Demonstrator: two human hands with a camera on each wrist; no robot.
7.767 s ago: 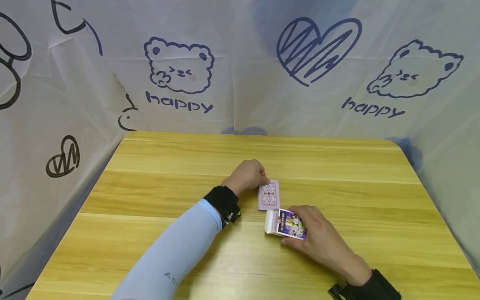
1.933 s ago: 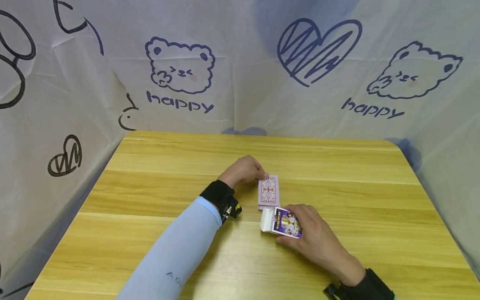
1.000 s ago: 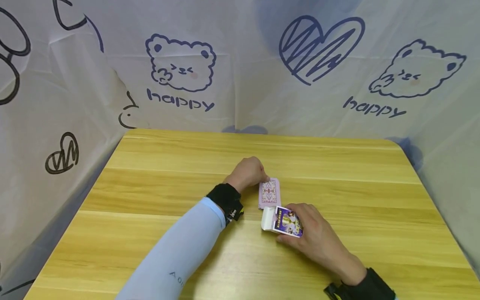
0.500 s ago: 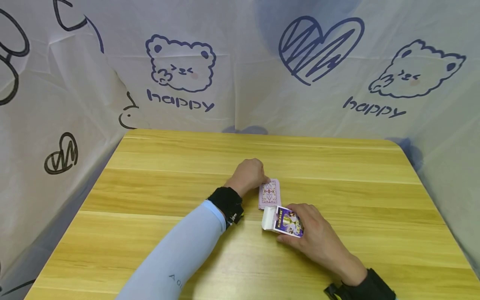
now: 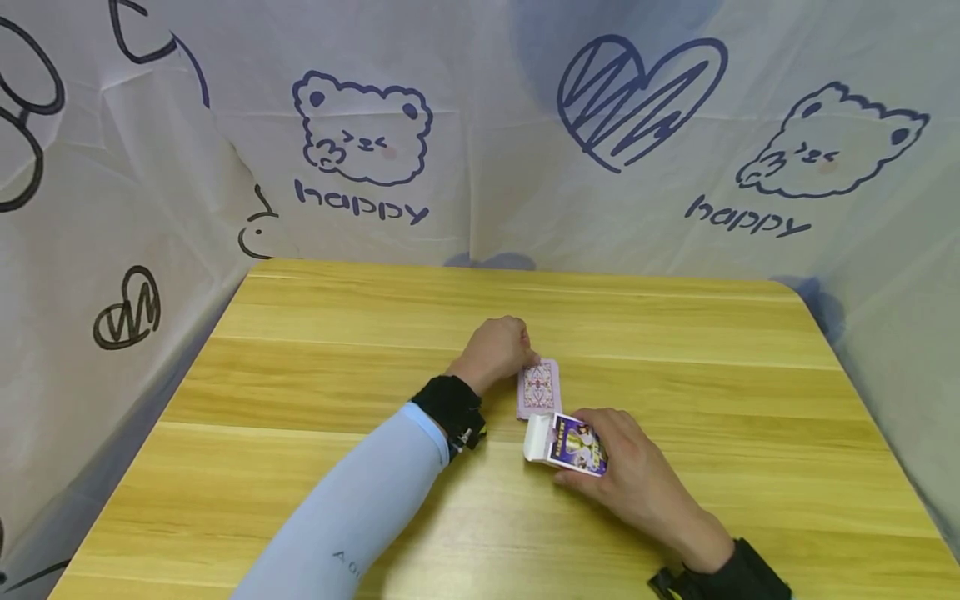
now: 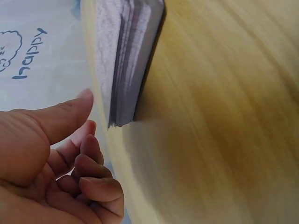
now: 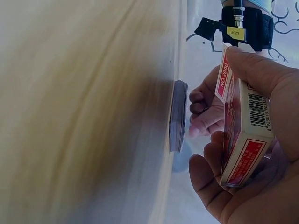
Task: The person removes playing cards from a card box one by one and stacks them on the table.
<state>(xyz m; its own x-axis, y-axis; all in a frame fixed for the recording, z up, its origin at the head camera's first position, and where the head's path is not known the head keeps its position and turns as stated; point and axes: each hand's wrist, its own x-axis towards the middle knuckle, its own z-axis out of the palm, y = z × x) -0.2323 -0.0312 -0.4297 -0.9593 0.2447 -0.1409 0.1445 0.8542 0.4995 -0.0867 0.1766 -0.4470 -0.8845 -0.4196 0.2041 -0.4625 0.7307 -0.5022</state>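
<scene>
At wood-grain table (image 5: 750, 400), left hand (image 5: 492, 352), loosely curled, holds nothing beside playing-card deck (image 5: 538, 388); right hand (image 5: 639, 472) grips tuck box (image 5: 579, 445) (flap (image 5: 536, 437) open). Stray nudge could skew deck.

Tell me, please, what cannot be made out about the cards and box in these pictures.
Face of the top card, head view: turned down.
Far end of the card stack, left wrist view: cut off by the top edge.
Card count, left wrist view: edges too blurred.
Right end of the box, head view: covered by the right grip.
Its yellow lettering, head view: too small.
</scene>
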